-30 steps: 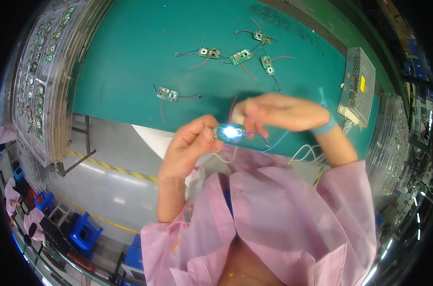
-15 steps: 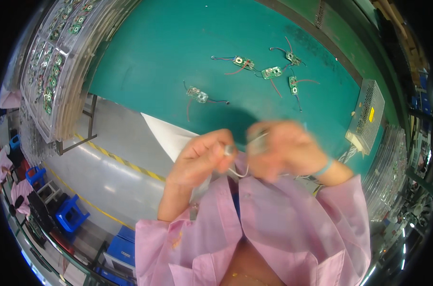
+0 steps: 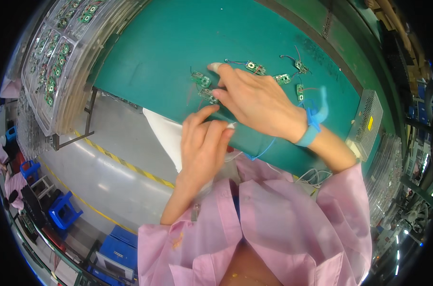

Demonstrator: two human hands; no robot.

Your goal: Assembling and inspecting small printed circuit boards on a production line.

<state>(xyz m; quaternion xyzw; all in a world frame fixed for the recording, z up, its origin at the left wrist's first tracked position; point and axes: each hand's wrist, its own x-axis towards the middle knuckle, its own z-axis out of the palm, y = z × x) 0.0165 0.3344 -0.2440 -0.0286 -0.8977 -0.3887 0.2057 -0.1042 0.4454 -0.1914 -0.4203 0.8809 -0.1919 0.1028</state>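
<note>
My right hand (image 3: 262, 102) reaches over the green work surface, palm down, with thumb and index finger spread. Its index fingertip wears a white cover. Against the thumb tip lies a small green circuit board (image 3: 208, 96), with another wired circuit board (image 3: 201, 79) just beyond it. My left hand (image 3: 202, 138) is closed in a pinch near the table's front edge; a small white tip (image 3: 232, 125) pokes out past its fingers. Below it a thin white cable (image 3: 231, 156) curves, partly hidden by the hand. A blue wrist strap (image 3: 309, 133) with a cord circles my right wrist.
More boards with wires lie to the right, among them one circuit board (image 3: 255, 67) beyond my knuckles. Stacked clear trays (image 3: 45, 81) of boards stand at left. A perforated metal box (image 3: 366, 121) sits at right. A white sheet (image 3: 164, 136) hangs at the near edge.
My right hand has moved from beside the left out over the table. A second board now lies next to the leftmost one. My left hand has risen slightly, still pinched.
</note>
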